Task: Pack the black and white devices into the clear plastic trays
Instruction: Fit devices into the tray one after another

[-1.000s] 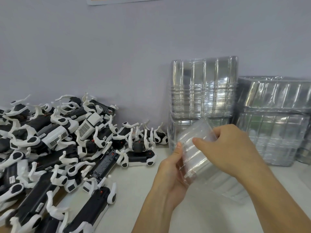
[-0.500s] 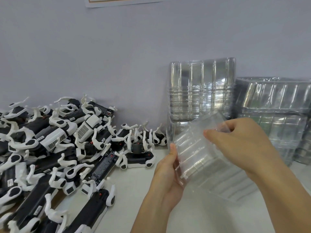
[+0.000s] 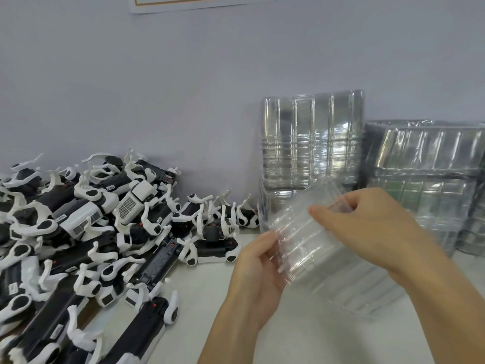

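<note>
Your left hand [image 3: 258, 269] and right hand [image 3: 367, 222] both pinch the clear tray [image 3: 315, 248] above the table | devices [image 3: 86, 232] piled left | risk: thin nested trays may bend or slip apart.

The tray [image 3: 312, 248] is sitting between the two hands, the left hand [image 3: 258, 274] gripping its near-left edge and the right hand [image 3: 367, 222] gripping its far edge. The pile of devices [image 3: 86, 232] is lying on the counter [image 3: 301, 337] left of the left hand. The tray stacks [image 3: 312, 137] are standing beyond the right hand, against the wall [image 3: 183, 74].
</note>
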{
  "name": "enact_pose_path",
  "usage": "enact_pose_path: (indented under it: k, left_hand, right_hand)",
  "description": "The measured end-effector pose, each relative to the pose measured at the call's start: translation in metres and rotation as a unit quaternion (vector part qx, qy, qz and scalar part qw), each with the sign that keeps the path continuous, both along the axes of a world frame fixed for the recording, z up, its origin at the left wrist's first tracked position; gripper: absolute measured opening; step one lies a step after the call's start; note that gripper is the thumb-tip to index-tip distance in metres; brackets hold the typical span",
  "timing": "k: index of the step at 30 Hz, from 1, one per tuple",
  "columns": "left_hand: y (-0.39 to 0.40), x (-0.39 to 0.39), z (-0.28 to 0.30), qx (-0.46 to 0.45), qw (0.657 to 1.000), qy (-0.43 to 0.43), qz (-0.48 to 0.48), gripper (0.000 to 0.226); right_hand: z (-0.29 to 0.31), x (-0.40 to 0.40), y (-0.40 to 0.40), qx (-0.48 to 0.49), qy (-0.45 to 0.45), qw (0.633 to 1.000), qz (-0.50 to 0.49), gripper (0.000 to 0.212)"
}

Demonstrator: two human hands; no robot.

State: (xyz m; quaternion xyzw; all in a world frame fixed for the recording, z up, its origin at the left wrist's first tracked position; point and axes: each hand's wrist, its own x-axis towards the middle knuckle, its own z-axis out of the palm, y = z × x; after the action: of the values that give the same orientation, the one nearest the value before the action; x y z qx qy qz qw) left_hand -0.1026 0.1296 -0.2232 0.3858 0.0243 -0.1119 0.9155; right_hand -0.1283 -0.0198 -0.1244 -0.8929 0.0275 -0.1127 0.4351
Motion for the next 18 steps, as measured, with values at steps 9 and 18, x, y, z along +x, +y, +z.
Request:
enact_pose_path:
  k: [9,18]
  left_hand:
    - [0.0,-0.004,0.004,0.002,1.0,-0.001,-0.021,0.031]
    - [0.0,-0.001,0.001,-0.001,1.0,-0.023,-0.016,0.015]
  right_hand:
    - [0.001,-0.004,0.009,-0.077,0.015,0.997,0.015,0.061]
    - [0.004,-0.005,0.009,-0.057,0.009,0.998,-0.007,0.043]
